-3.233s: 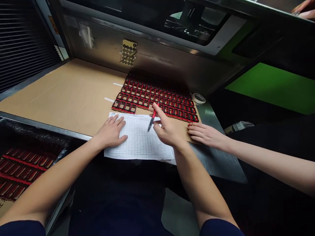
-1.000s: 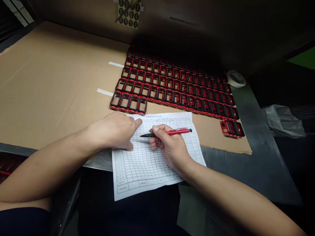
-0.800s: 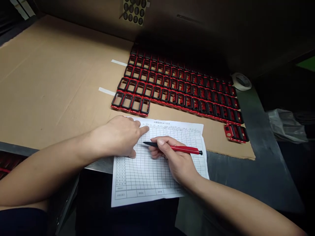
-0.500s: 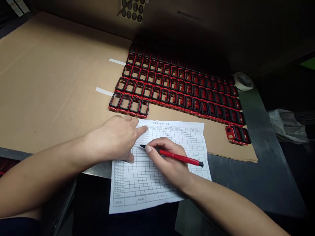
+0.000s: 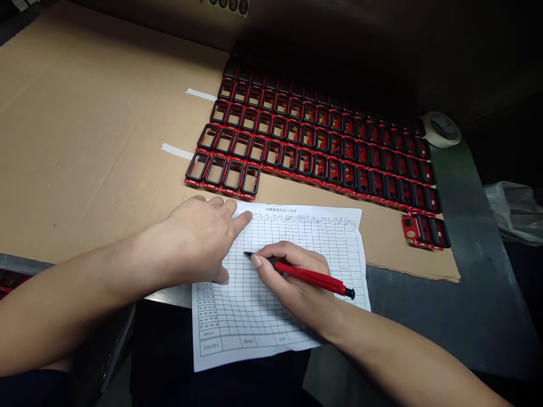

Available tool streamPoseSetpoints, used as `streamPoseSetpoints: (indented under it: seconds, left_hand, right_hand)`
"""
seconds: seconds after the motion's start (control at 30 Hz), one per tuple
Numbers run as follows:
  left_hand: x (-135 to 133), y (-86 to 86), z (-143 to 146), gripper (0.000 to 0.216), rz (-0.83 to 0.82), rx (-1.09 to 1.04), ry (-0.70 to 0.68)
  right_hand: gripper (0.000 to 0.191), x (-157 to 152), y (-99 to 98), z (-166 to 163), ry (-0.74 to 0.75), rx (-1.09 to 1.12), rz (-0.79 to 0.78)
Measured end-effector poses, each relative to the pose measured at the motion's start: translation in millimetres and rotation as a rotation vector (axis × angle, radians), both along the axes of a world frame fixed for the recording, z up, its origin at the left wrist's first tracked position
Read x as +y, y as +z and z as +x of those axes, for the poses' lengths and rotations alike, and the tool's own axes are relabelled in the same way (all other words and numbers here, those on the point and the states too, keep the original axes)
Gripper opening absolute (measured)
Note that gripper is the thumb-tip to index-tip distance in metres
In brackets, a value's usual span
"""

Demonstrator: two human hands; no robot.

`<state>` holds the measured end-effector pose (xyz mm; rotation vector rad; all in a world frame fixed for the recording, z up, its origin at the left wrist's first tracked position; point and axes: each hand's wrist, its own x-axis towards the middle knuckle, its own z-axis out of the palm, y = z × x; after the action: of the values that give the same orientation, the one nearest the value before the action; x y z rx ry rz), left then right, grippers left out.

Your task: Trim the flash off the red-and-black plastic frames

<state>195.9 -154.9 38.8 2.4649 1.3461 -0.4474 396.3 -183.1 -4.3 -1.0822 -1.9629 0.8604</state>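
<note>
The person leans over a metal bench, and both forearms reach forward to a printed paper form (image 5: 339,265) with a ruled grid. The right hand (image 5: 292,288) is closed around a red pen (image 5: 311,277) in a normal writing grip, and the forearm comes in from the lower right. The black tip of the pen is over the upper part of the grid, but I cannot tell if it really touches the paper. The left hand (image 5: 197,237) is open and lies low on the left side of the form, with its index finger stretched out toward the top line. About what is done, the top line of the form carries some handwritten marks (image 5: 297,217), while the grid cells below seem to be blank where the hands do not hide them, so most of the sheet is left to fill. The form lies at the front edge of a brown cardboard sheet (image 5: 106,141). Behind it, many black and red rectangular frames (image 5: 314,141) are set in tidy rows, and a small separate group of frames (image 5: 424,232) lies at the right end. A roll of tape (image 5: 441,129) sits in the far right corner.
</note>
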Motion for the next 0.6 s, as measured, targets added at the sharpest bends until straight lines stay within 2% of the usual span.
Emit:
streamPoseSetpoints:
  seconds: [0.33, 0.6]
  left_hand:
    - [5.0, 7.2, 3.6, 0.059, 0.015, 0.031, 0.011]
    - [0.6, 0.7, -0.5, 0.079, 0.019, 0.006, 0.018]
  right_hand:
    - [0.008, -2.5, -1.4, 2.9, -0.021, -0.009, -0.050]
    - [0.008, -3.5, -2.6, 1.3, -0.015, -0.015, -0.016]
